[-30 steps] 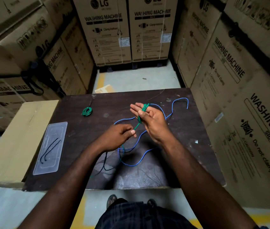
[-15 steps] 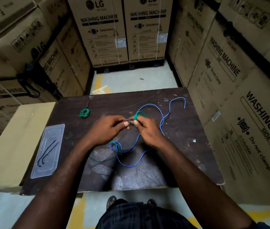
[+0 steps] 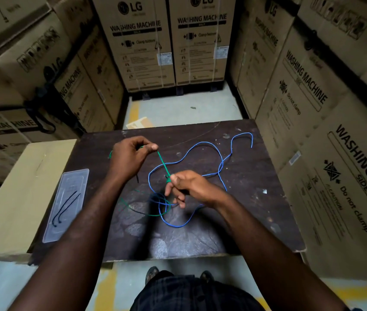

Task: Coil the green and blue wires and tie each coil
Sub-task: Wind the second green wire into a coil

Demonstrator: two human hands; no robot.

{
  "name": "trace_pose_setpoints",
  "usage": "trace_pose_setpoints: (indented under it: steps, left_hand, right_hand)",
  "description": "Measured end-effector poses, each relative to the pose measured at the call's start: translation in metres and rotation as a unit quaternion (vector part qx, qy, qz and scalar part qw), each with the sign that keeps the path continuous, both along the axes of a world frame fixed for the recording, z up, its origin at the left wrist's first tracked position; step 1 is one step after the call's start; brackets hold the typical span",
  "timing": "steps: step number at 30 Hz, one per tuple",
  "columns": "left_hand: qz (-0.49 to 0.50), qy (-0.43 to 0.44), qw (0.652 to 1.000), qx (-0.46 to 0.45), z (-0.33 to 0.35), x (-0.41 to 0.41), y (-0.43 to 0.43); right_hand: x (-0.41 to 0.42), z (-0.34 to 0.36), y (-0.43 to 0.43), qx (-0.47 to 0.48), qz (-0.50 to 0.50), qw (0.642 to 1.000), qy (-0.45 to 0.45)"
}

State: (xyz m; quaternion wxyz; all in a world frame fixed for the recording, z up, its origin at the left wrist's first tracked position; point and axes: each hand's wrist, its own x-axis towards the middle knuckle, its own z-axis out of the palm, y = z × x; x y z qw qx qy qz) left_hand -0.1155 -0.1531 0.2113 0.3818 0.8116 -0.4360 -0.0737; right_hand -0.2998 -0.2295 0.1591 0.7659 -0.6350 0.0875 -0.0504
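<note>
Above the dark table (image 3: 200,239), my left hand (image 3: 130,153) pinches one end of a green wire (image 3: 163,163). The wire runs taut down to a small green coil (image 3: 168,179), which my right hand (image 3: 191,187) pinches between thumb and fingers. More green wire (image 3: 155,214) loops loosely on the table below the hands. A long blue wire (image 3: 200,147) lies uncoiled across the middle and far right of the table. Another green coil (image 3: 110,154) sits almost hidden behind my left hand.
A clear plastic tray (image 3: 74,182) holding two thin black ties (image 3: 65,207) lies on the table's left side. A plain cardboard box (image 3: 16,198) adjoins the table on the left. Washing machine cartons (image 3: 324,131) wall in the space on all sides.
My left hand has moved up and left, drawing the green wire taut away from the coil. My right hand has shifted down and towards me with the coil.
</note>
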Motion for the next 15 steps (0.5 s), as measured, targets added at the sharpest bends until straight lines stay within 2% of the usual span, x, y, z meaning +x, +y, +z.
trace_pose_setpoints:
  steps: [3, 7, 10, 15]
  left_hand:
    - [0.007, 0.022, 0.999, 0.042, -0.022, 0.004, -0.001]
    - [-0.011, 0.045, 0.996, 0.076, -0.046, -0.001, -0.003]
    - [-0.013, 0.056, 0.995, 0.087, -0.055, -0.008, -0.003]
    - [-0.023, 0.136, 0.987, 0.087, -0.072, -0.016, 0.001]
  right_hand:
    - [-0.003, 0.019, -0.002, 0.118, -0.008, 0.993, -0.024]
    - [-0.009, 0.034, -0.002, 0.250, -0.047, 0.965, -0.070]
    - [-0.009, 0.040, 0.000, 0.284, -0.079, 0.950, -0.099]
    - [-0.004, 0.047, -0.011, 0.300, -0.172, 0.929, -0.134]
